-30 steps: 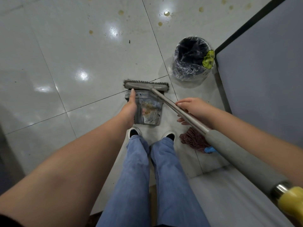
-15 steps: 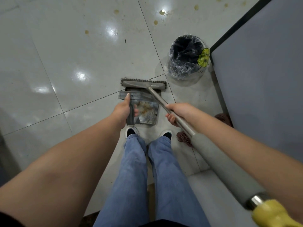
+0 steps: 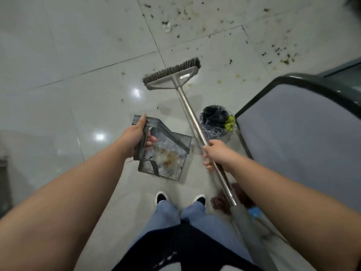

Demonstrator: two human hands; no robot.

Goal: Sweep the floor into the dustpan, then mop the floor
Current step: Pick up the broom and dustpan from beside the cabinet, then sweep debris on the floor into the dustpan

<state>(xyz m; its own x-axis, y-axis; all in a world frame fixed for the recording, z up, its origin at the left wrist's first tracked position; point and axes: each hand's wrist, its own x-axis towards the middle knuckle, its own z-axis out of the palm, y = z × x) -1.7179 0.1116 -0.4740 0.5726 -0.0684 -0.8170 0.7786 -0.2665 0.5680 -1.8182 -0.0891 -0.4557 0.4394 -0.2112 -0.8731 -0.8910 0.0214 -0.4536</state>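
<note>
My left hand (image 3: 134, 136) grips the handle of a grey dustpan (image 3: 172, 161), lifted off the floor and tilted, with brownish dirt inside. My right hand (image 3: 215, 153) is closed around the metal shaft of a grey broom (image 3: 172, 74), whose head hangs raised ahead of me over the pale tiles. A reddish mop head (image 3: 221, 202) lies on the floor beside my right foot, partly hidden by the broom shaft. Dark crumbs and yellowish spots (image 3: 281, 51) are scattered over the tiles at the far right.
A small bin lined with a black bag (image 3: 214, 122) stands on the floor against the corner of a grey-topped table (image 3: 304, 137) on my right. My feet and blue trousers (image 3: 193, 216) are below. A dark object shows at the left edge (image 3: 4, 184).
I have straightened up. The dustpan came off the floor in my left hand and tilted. The broom head swung forward and up, away from the pan. More dirty floor came into view.
</note>
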